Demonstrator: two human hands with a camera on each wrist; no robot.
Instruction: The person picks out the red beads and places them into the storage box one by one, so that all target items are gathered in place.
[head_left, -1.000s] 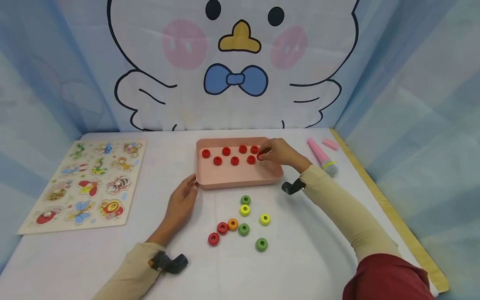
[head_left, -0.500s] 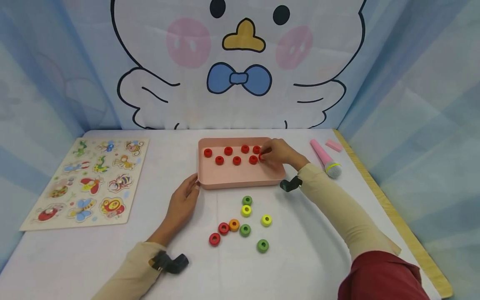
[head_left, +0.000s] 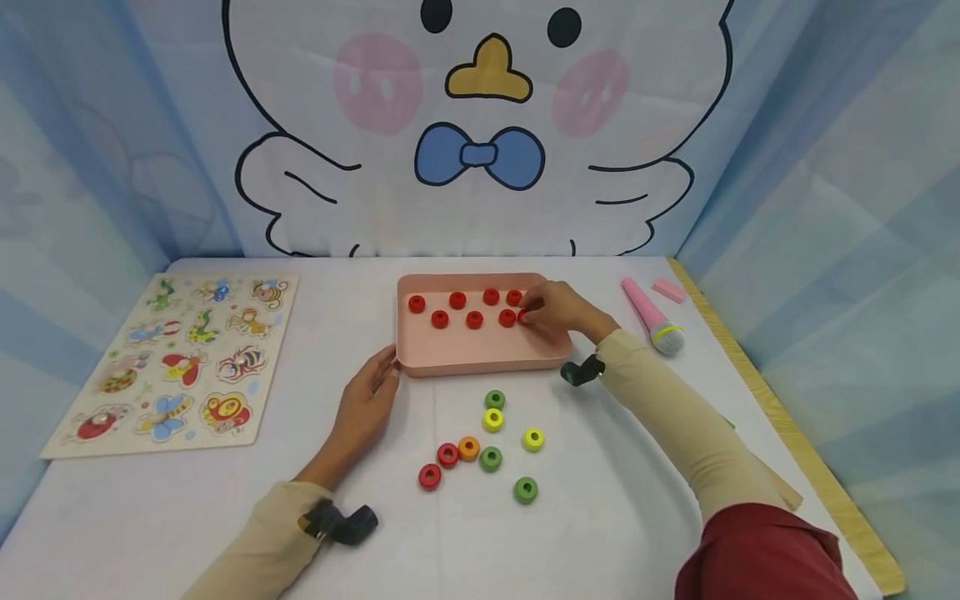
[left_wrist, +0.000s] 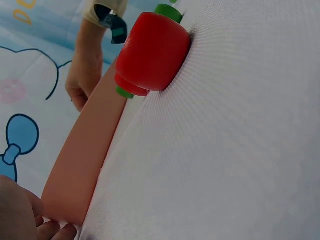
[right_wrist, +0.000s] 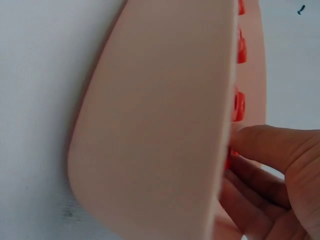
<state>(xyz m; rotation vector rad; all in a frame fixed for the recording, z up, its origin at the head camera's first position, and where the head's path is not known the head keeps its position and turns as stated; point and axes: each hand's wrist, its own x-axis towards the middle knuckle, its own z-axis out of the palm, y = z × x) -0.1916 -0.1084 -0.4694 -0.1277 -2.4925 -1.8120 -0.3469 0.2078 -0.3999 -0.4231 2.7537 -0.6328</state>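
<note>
A shallow pink tray (head_left: 480, 354) lies mid-table in the head view, with several red ring-shaped beads (head_left: 474, 319) in two staggered rows. Over its right end, my right hand (head_left: 558, 308) pinches another red bead (head_left: 522, 317) between thumb and fingers, low inside the tray. The right wrist view shows this bead (right_wrist: 228, 161) partly hidden behind the tray wall (right_wrist: 150, 120). My left hand (head_left: 367, 404) rests its extended fingers against the tray's front left corner. The left wrist view shows its fingertips (left_wrist: 64, 232) touching the tray's end.
Loose red, orange, yellow and green beads (head_left: 491, 459) lie in front of the tray. An insect picture puzzle board (head_left: 176, 358) is at the left. A pink toy microphone (head_left: 651, 317) and a small pink block (head_left: 668, 290) sit at the right. A printed curtain (head_left: 480, 208) closes the back.
The head view has shifted slightly. My right hand has lowered a little with the red bead at the tray's right end. My left hand stays at the corner.
</note>
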